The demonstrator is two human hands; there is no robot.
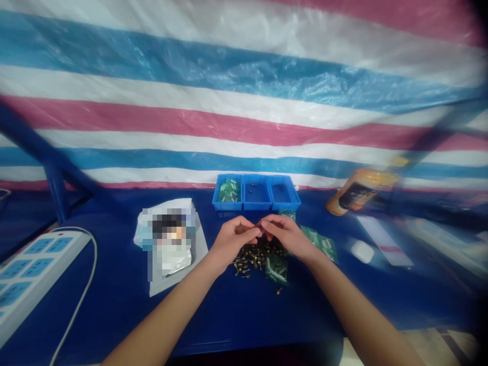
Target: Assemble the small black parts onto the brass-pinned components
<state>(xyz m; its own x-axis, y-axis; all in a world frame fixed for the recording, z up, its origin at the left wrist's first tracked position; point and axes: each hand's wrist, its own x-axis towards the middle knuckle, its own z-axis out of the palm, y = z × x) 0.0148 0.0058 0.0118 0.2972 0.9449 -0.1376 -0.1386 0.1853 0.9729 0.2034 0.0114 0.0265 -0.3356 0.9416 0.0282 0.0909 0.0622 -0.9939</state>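
Observation:
My left hand and my right hand meet above the table, their fingertips closed together on a small dark screw. Directly below them lies a loose pile of brass-coloured screws. A clear bag of green parts touches the pile's right side, close under my right hand. Another green packet lies just past my right wrist. A blue three-compartment plastic tray stands ahead of my hands, holding green parts on the left and several screws in the middle.
A white power strip and its cable lie at the left, near a pixelated white package. To the right stand a tipped orange jar and a small white object. A striped plastic sheet hangs behind.

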